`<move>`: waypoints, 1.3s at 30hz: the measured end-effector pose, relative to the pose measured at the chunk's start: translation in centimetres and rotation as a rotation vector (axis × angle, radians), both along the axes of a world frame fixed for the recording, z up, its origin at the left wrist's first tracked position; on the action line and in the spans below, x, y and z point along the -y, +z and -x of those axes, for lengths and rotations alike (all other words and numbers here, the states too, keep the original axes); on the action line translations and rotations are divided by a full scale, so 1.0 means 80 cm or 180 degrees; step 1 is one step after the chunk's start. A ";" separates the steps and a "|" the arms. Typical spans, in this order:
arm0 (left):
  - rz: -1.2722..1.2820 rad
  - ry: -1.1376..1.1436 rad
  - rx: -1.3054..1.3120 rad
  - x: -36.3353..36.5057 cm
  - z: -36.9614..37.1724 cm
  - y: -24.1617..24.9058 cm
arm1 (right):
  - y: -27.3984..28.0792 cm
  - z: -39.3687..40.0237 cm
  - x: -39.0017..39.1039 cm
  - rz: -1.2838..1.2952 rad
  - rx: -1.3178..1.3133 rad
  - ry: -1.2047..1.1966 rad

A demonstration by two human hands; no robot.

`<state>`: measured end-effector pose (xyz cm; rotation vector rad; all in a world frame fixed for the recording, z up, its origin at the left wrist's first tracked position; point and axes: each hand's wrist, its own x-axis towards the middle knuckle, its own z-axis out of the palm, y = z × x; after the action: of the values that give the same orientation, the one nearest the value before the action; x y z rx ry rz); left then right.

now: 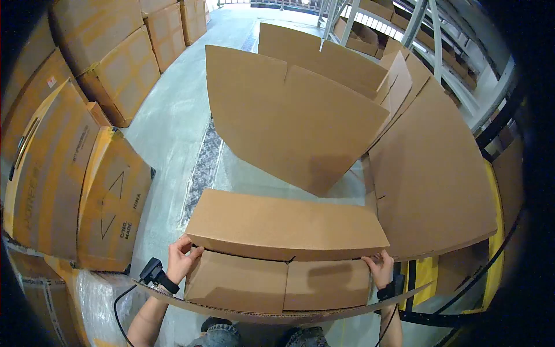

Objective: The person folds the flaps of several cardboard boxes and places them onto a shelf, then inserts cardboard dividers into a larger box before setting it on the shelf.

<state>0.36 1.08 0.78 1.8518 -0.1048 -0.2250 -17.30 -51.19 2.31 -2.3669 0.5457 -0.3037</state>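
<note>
A long cardboard flap (283,222) stands across the lower middle, above two flat inner panels (243,282) that meet at a centre seam. My left hand (182,258) pinches the flap's left end near its lower edge. At the right end, my right hand (380,268) grips the same edge between thumb and fingers. Both wrists carry black straps with cables. A curved cardboard edge (277,318) runs nearest my body, in front of my legs.
Large open cardboard sheets (289,115) stand ahead, with another broad panel (428,173) at right. Taped boxes (115,196) are stacked at left, near a plastic-wrapped item (107,301). Metal shelving (439,52) and a yellow-black frame (491,254) are on the right.
</note>
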 end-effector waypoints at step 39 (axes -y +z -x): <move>0.1090 0.0324 -0.0311 -0.048 0.023 0.115 | 0.102 0.077 0.015 -0.3704 0.2768 -0.0387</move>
<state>-1.46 4.91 9.95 1.4984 0.0184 -0.2121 -23.46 -52.37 10.46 -0.9382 0.2856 -0.7592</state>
